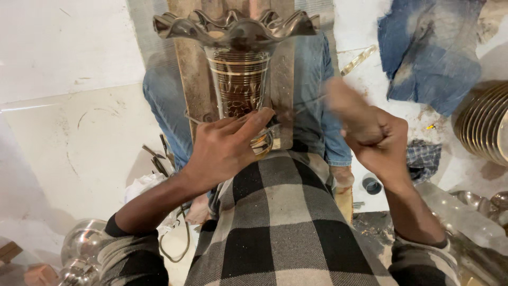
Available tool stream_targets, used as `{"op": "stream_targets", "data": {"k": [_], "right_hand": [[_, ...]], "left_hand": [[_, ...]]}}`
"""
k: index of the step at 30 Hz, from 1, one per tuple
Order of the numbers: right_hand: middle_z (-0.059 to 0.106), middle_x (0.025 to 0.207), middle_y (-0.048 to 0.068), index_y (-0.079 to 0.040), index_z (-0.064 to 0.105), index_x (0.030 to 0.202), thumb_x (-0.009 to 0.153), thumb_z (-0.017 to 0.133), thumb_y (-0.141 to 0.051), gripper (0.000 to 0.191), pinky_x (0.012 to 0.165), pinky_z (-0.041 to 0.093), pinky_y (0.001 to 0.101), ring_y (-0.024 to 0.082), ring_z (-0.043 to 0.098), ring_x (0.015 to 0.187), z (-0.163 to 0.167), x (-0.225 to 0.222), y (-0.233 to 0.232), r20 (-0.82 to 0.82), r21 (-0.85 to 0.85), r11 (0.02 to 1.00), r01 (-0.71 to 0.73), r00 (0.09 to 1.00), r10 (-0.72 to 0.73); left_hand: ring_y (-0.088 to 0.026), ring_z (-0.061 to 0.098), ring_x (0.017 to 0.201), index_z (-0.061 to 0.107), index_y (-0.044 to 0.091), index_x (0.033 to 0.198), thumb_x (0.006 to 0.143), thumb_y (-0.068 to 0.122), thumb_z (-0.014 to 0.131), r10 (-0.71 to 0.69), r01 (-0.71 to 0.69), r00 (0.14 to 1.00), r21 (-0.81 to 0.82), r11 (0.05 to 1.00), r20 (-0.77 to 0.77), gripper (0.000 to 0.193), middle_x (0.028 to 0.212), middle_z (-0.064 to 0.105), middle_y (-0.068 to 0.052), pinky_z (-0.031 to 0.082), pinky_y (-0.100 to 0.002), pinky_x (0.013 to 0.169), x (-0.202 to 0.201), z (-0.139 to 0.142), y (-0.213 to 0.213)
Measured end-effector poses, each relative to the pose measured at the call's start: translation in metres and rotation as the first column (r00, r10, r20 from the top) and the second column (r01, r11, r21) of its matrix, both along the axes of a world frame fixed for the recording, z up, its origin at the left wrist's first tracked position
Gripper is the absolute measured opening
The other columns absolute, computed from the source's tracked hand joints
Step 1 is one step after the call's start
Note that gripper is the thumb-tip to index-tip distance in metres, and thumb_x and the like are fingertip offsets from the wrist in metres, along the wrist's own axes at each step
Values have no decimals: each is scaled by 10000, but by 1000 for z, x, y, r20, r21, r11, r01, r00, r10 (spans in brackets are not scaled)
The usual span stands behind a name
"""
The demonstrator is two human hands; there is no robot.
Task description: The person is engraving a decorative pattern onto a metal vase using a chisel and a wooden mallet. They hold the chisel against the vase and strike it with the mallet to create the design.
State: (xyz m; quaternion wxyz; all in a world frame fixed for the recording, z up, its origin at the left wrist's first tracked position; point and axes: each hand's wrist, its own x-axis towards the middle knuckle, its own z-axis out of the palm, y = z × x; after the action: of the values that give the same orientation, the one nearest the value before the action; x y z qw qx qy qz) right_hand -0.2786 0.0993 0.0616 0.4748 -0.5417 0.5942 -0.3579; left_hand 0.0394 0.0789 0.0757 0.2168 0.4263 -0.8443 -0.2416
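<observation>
A tall glass vase with a wavy flared rim and gold bands stands upright in front of me on a wooden board over my lap. My left hand grips its lower stem. My right hand is to the right of the vase, apart from it, fingers closed into a fist; it is blurred by motion and seems to hold a thin tool, but what it is I cannot tell.
A stack of gold-rimmed glass plates sits at the right edge. A blue denim cloth lies at the top right. Shiny glass pieces rest at the bottom left, and a white floor spreads to the left.
</observation>
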Motion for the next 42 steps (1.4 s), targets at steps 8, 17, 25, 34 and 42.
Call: {"op": "stream_targets", "data": {"k": [8, 17, 25, 34, 42], "right_hand": [[515, 661, 42, 18, 631, 816, 649, 711, 88, 198, 673, 363, 286, 121, 439, 659, 7, -10, -1, -416, -95, 981, -166, 903, 113], [609, 684, 31, -24, 639, 784, 724, 758, -13, 134, 597, 414, 285, 125, 543, 609, 20, -14, -2, -307, -67, 998, -21, 952, -1], [595, 712, -1, -18, 643, 837, 825, 772, -24, 130, 593, 429, 247, 73, 543, 644, -5, -38, 4, -207, -47, 999, -26, 978, 16], [589, 716, 75, 23, 663, 807, 736, 791, 29, 146, 633, 429, 293, 157, 545, 657, 4, -41, 1, -415, -156, 983, -99, 909, 25], [618, 809, 186, 59, 658, 959, 674, 793, 23, 318, 708, 466, 361, 269, 570, 749, 3, -54, 2, -744, -300, 905, -302, 668, -24]], "left_hand": [[-275, 762, 848, 565, 29, 1412, 755, 57, 723, -78, 79, 993, -2, 997, -90, 676, 1123, 764, -174, 631, -395, 644, -1, 0, -6], [-252, 743, 800, 556, 30, 1421, 727, 10, 735, -90, 77, 983, -82, 994, -161, 717, 1152, 757, -188, 611, -357, 621, -8, -1, -12], [-171, 640, 530, 615, 66, 1339, 732, 81, 807, -22, 12, 982, -55, 998, -185, 637, 982, 785, -169, 527, -325, 431, -21, -11, -12], [-161, 608, 593, 538, 96, 1423, 734, 55, 719, -50, -6, 931, -153, 988, -361, 713, 1029, 750, -144, 510, -284, 497, -30, -29, -15], [-115, 423, 419, 601, 127, 1397, 761, -55, 631, -82, 61, 942, -75, 995, -325, 662, 544, 468, 4, 399, -278, 387, -34, -38, -22]]}}
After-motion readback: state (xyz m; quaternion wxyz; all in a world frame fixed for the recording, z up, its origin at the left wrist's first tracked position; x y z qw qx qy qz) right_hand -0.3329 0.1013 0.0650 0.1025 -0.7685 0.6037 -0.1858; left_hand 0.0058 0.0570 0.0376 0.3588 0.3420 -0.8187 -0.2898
